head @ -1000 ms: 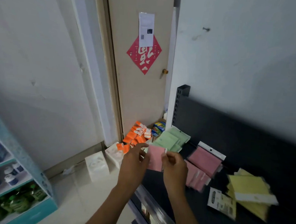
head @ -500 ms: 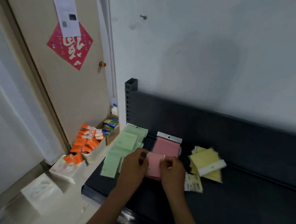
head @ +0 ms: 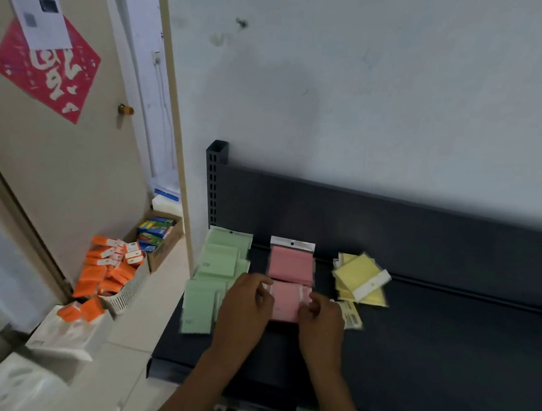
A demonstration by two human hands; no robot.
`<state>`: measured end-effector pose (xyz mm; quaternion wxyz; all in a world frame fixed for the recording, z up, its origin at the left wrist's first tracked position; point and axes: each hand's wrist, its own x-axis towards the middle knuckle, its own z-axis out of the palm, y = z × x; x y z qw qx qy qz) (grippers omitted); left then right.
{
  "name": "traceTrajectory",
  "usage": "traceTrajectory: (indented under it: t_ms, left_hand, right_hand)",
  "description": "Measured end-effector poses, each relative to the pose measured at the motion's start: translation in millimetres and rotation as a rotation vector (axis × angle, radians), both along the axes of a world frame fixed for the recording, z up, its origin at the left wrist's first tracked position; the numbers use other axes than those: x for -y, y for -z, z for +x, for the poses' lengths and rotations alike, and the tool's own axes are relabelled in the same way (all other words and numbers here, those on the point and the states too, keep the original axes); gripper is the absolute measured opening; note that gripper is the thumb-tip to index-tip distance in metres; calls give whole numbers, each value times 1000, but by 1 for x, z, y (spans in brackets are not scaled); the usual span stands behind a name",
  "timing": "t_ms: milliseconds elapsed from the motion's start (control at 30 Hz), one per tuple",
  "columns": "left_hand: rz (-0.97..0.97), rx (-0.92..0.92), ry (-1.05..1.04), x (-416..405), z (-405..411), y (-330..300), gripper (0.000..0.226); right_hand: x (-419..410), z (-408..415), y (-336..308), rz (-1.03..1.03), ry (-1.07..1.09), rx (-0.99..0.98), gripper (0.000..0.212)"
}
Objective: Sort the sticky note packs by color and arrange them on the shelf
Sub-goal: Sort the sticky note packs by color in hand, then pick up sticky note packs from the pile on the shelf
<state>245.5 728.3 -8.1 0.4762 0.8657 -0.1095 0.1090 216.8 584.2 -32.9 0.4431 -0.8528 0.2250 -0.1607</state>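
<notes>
Both hands hold one pink pack (head: 287,301) on the dark shelf (head: 446,346); the left hand (head: 244,309) pinches its left end with bent fingers, and the right hand (head: 321,321) pinches its right end the same way; just behind this pack lies another pink pack (head: 291,264); to the left of the pink pack the green packs (head: 216,275) lie in a loose pile; to its right sit the yellow packs (head: 359,282); orange boxes (head: 111,268) fill a white basket (head: 129,291) on the floor, left of the shelf.

Dim, soft indoor light; slightly blurred, wide-angle distortion.
</notes>
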Motion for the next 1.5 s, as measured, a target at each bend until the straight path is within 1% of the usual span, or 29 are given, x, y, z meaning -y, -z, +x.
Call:
traceTrajectory:
  t_ms: [133, 300, 500, 600, 733, 800, 933, 1033, 1100, 1200, 1300, 1500]
  left_hand:
    - [9, 0, 47, -1, -4, -2, 22]
    - [-11, 15, 72, -3, -2, -11, 22]
    - [-28, 24, 108, 1, 6, -8, 18]
    - [-4, 32, 147, 8, 5, 0, 18]
    - [35, 105, 232, 17, 3, 2, 9]
    - [32, 148, 272, 26, 2, 2, 10]
    - [10, 162, 367, 56, -13, 1, 23]
    - [-1, 165, 467, 86, -30, 2, 32]
    - [-19, 174, 523, 106, -43, 1, 35]
    - [-30, 172, 591, 134, -63, -3, 33]
    - [-19, 169, 646, 162, -82, -6, 32]
    - [3, 219, 735, 227, -122, -15, 31]
  right_hand:
    - [-10, -9, -11, -4, 40, 38, 26]
    - [-24, -11, -14, 7, 29, 60, 23]
    - [-31, -5, -27, -68, 32, 111, 20]
    - [-33, -7, -29, -114, 42, 81, 21]
    - [-25, -17, -34, -122, 96, 104, 24]
    - [-19, -27, -39, -133, 128, 128, 24]
    - [-2, -57, -45, -169, 230, 164, 20]
    - [14, -83, -44, -215, 303, 176, 25]
    - [28, -99, -44, -249, 358, 178, 25]
    - [47, -119, -45, -256, 440, 161, 22]
    - [67, -140, -47, -290, 474, 155, 22]
    - [123, -186, -55, -282, 602, 168, 21]
